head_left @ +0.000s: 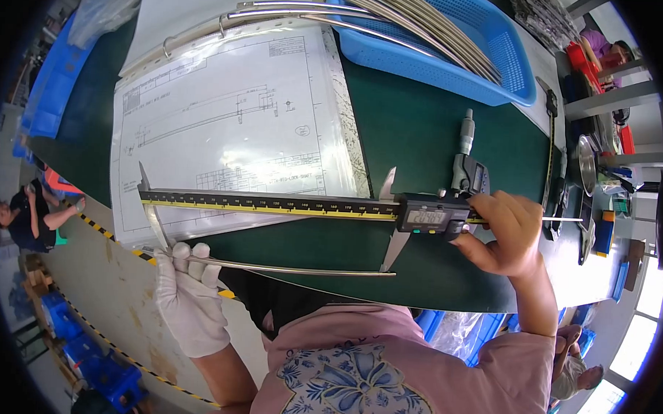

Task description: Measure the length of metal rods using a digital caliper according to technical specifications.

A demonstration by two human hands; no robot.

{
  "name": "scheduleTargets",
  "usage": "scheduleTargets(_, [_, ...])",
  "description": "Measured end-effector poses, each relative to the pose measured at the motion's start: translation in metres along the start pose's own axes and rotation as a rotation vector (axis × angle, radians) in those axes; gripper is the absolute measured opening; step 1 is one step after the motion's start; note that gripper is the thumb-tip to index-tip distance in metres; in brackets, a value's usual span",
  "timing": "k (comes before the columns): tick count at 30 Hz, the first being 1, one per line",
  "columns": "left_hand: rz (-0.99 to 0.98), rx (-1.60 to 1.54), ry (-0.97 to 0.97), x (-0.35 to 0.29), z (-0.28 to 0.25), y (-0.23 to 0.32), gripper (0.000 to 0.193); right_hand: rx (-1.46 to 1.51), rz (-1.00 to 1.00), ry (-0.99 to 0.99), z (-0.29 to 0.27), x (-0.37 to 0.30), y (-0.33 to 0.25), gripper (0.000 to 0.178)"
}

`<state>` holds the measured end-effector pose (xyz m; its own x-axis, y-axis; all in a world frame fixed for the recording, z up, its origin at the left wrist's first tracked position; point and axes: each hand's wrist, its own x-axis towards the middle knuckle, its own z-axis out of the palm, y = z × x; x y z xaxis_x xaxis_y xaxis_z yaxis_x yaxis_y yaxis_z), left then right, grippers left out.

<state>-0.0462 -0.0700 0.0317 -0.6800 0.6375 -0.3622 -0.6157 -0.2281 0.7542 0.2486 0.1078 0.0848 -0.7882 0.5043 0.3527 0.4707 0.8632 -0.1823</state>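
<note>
My left hand (pixel 191 304), in a white glove, pinches one end of a thin metal rod (pixel 300 269) near the table's front edge. Beside those fingertips stands the fixed jaw of a long digital caliper (pixel 273 205), lying crosswise above the rod. My right hand (pixel 512 231), bare, is closed round the caliper's sliding head at its right end, thumb below and fingers above. The slider's lower jaw reaches down to the rod's right part, close to its tip; whether it touches cannot be made out. The caliper's small screen faces up.
A technical drawing in a ring binder (pixel 223 159) lies behind the caliper. A blue basket (pixel 522 78) at the back holds several long metal rods (pixel 432 32). A digital micrometer (pixel 467 142) stands behind my right hand. Another caliper (pixel 551 134) lies farther right. People sit at both sides.
</note>
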Motion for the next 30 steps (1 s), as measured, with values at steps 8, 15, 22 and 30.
scheduleTargets(8, [-0.007, -0.053, -0.039, 0.0025, -0.0045, -0.0002, 0.025, 0.006, -0.008, 0.005, 0.0014, 0.0016, 0.0006, 0.036])
scheduleTargets(15, [-0.007, -0.040, -0.030, 0.0003, -0.0037, 0.0011, 0.025, 0.012, -0.004, 0.009, 0.0013, -0.0004, -0.0013, 0.036])
scheduleTargets(22, [-0.015, -0.014, -0.010, -0.0003, -0.0012, 0.0025, 0.023, 0.009, -0.010, 0.017, 0.0022, 0.0003, -0.0008, 0.036])
scheduleTargets(30, [-0.026, -0.023, -0.036, 0.0004, -0.0035, 0.0025, 0.023, -0.003, -0.016, 0.021, 0.0024, 0.0001, -0.0010, 0.036])
